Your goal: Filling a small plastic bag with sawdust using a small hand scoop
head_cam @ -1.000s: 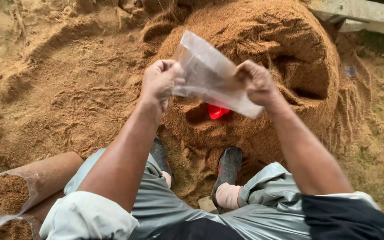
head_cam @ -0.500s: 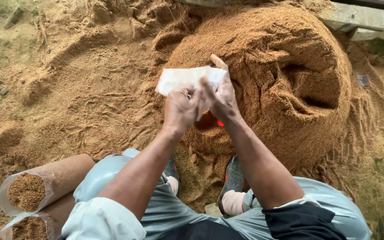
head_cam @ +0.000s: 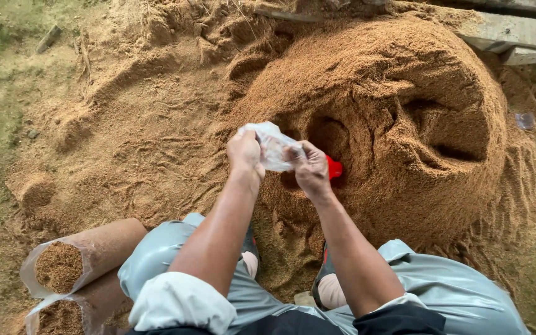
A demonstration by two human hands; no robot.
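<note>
My left hand (head_cam: 246, 154) and my right hand (head_cam: 309, 169) both grip a clear plastic bag (head_cam: 272, 144), crumpled between them, just in front of a big mound of brown sawdust (head_cam: 404, 118). A small red object (head_cam: 334, 167) peeks out behind my right hand, in a hollow scooped in the mound. I am crouched, with my knees in grey trousers on either side of my arms.
Two filled plastic bags of sawdust (head_cam: 75, 260) lie at the lower left beside my left knee. Loose sawdust covers the ground (head_cam: 131, 149) around the mound. A concrete edge (head_cam: 510, 34) runs along the upper right. Grass shows at the far left.
The bag was held spread wide between my hands a second ago. My hands have come together and lowered toward the hollow, and the bag is now bunched up.
</note>
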